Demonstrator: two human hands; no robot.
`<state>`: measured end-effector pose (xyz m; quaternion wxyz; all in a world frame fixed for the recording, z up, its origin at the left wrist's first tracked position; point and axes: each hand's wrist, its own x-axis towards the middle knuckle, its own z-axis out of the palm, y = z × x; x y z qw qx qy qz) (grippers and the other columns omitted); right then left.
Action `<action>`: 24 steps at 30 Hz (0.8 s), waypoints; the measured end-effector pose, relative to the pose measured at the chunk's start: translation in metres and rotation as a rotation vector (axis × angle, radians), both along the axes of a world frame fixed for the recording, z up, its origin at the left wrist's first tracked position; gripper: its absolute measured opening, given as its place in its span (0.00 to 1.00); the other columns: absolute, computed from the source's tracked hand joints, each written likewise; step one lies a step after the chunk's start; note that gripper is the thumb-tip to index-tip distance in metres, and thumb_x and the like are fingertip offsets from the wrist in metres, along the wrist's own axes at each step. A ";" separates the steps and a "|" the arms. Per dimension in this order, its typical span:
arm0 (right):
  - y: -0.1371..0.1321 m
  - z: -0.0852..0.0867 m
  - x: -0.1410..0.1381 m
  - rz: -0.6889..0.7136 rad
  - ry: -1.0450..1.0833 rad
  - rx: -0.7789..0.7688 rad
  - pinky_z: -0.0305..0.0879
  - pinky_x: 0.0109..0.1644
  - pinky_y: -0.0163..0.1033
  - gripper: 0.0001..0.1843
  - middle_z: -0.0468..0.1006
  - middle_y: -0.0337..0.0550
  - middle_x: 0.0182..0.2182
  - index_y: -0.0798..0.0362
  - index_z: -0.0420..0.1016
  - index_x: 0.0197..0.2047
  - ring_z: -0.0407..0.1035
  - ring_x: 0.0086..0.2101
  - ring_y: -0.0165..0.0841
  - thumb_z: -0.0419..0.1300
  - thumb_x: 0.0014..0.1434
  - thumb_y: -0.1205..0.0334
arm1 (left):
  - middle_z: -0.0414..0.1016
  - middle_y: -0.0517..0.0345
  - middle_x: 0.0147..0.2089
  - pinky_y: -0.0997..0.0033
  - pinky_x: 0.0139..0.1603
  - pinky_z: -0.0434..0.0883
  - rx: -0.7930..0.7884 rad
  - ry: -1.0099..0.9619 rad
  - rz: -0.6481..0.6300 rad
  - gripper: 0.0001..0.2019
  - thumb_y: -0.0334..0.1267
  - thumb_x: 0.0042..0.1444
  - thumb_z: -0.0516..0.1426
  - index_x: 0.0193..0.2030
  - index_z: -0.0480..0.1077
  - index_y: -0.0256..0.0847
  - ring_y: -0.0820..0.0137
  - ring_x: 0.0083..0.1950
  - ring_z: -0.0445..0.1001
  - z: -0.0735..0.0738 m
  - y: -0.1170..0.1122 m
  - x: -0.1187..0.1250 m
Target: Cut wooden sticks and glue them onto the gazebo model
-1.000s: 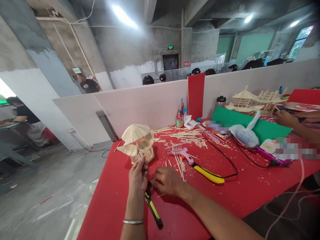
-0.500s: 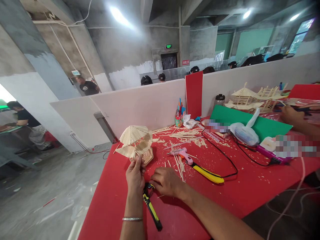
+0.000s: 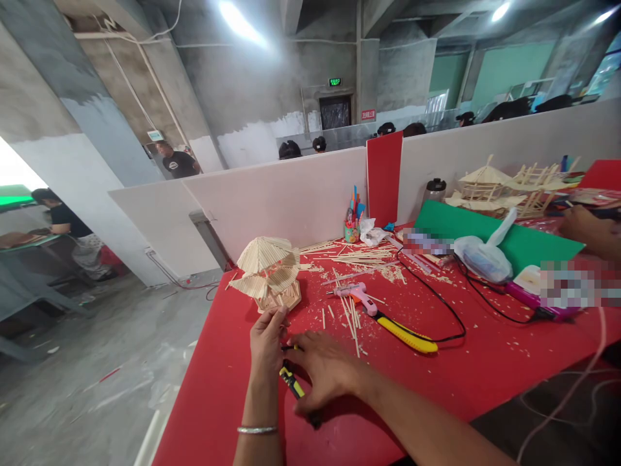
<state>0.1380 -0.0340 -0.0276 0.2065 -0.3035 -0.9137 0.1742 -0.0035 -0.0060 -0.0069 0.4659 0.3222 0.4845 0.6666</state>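
While the left hand (image 3: 266, 336) keeps its pinch just in front of the stick model (image 3: 264, 255), which stands upright at the left end of the red tabletop (image 3: 218, 388), the right hand (image 3: 327, 369) has opened out: half a second ago its fingers were bunched by the head of the pliers (image 3: 292, 383), and now they are spread, the thumb near the yellow-and-black handle. I take this as attention passing to the tool, with the model left where it stood. The left thumb and forefinger are pressed together, seemingly on a thin stick (image 3: 275, 301), though the piece is too small to be sure of. Just right of that wrist lie the pliers, partly hidden beneath the right hand, whose fingers curve loosely apart over them; whether the thumb touches the handle, I cannot tell, and nothing shows gripped there. Farther right lie loose sticks (image 3: 352, 317), a pink glue gun (image 3: 361, 299) and a yellow-handled cutter (image 3: 407, 333), none touched by either hand
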 end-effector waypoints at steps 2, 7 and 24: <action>0.000 0.001 0.002 -0.028 -0.038 0.007 0.63 0.46 0.45 0.33 0.73 0.46 0.49 0.48 0.72 0.50 0.67 0.44 0.44 0.71 0.39 0.51 | 0.68 0.62 0.19 0.80 0.19 0.57 0.005 0.027 -0.024 0.18 0.48 0.34 0.73 0.25 0.77 0.37 0.79 0.19 0.61 -0.002 0.000 0.002; 0.001 0.007 0.006 -0.162 -0.149 0.029 0.63 0.44 0.47 0.33 0.75 0.53 0.43 0.54 0.72 0.50 0.69 0.42 0.47 0.68 0.39 0.55 | 0.69 0.61 0.20 0.79 0.20 0.59 0.017 0.083 -0.065 0.19 0.49 0.35 0.72 0.27 0.78 0.37 0.79 0.20 0.61 -0.004 -0.002 0.006; 0.026 0.013 0.043 -0.199 -0.146 -0.231 0.53 0.26 0.34 0.23 0.75 0.40 0.31 0.51 0.78 0.36 0.66 0.26 0.32 0.70 0.36 0.49 | 0.69 0.58 0.21 0.79 0.19 0.56 0.133 -0.097 -0.144 0.18 0.48 0.37 0.72 0.28 0.77 0.37 0.77 0.22 0.63 0.012 -0.010 0.001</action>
